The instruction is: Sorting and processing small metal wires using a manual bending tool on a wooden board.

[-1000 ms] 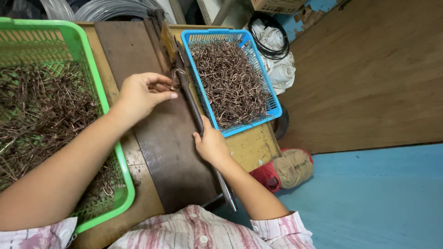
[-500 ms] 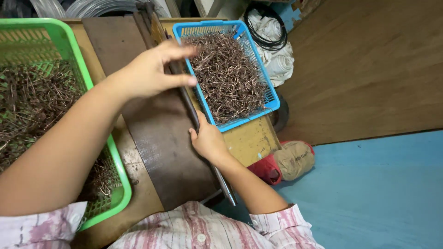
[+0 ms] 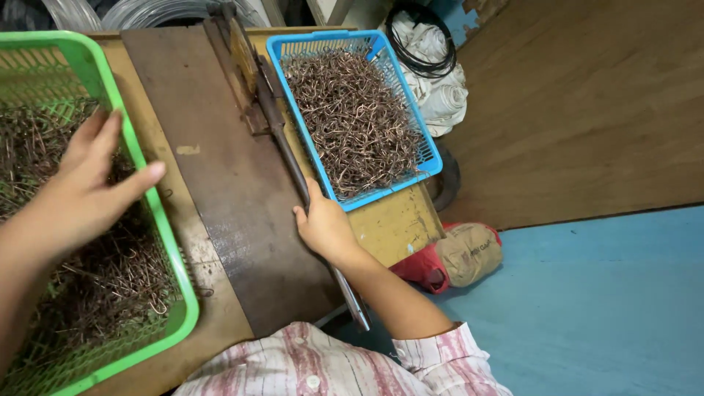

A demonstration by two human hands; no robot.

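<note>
My left hand (image 3: 82, 185) hovers over the green basket (image 3: 170, 242), fingers spread, holding nothing; under it lies a tangle of thin brown wire pieces (image 3: 95, 279). My right hand (image 3: 323, 226) is wrapped around the long metal lever (image 3: 293, 172) of a bench tool that runs along the right edge of a dark metal plate (image 3: 220, 161). Right of the lever stands a blue basket (image 3: 433, 158) heaped with bent brown wire hooks (image 3: 352, 117).
The wooden bench (image 3: 396, 227) ends just right of the blue basket. Beyond it are a blue floor (image 3: 587, 308), a red and tan bag (image 3: 455, 257), white cloth with a black cable coil (image 3: 433, 59), and wire coils (image 3: 147, 11) at the back.
My left hand has left the head of the lever tool, swung over the blue basket's corner, then moved left to the green basket. My right hand stays on the lever.
</note>
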